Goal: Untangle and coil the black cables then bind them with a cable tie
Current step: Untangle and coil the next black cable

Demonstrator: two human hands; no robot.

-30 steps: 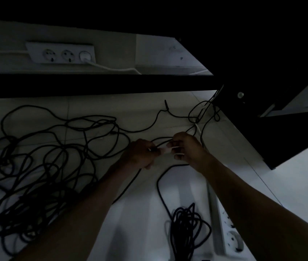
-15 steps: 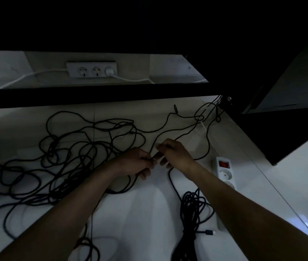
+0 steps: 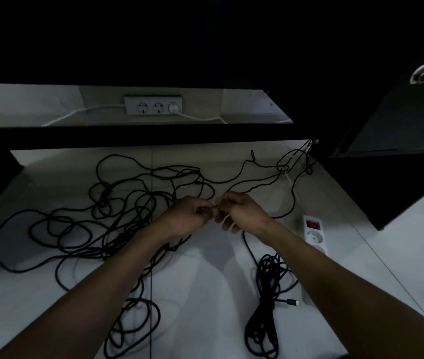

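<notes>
While both forearms reach forward, left hand (image 3: 191, 218) and right hand (image 3: 242, 215) pinch a white cable tie (image 3: 225, 219).

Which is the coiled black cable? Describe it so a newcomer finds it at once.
Start at the white power strip with the red switch, on the floor by the right forearm. Just left of it lies the coiled cable bundle, gathered into one tight hank with a plug sticking out, unlike the loose cable tangle sprawling to the left.

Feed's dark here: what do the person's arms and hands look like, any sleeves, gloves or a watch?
Two bare hands, left hand and right hand, on bare forearms. No sleeves, gloves, watch or rings show in the dim view.
</notes>
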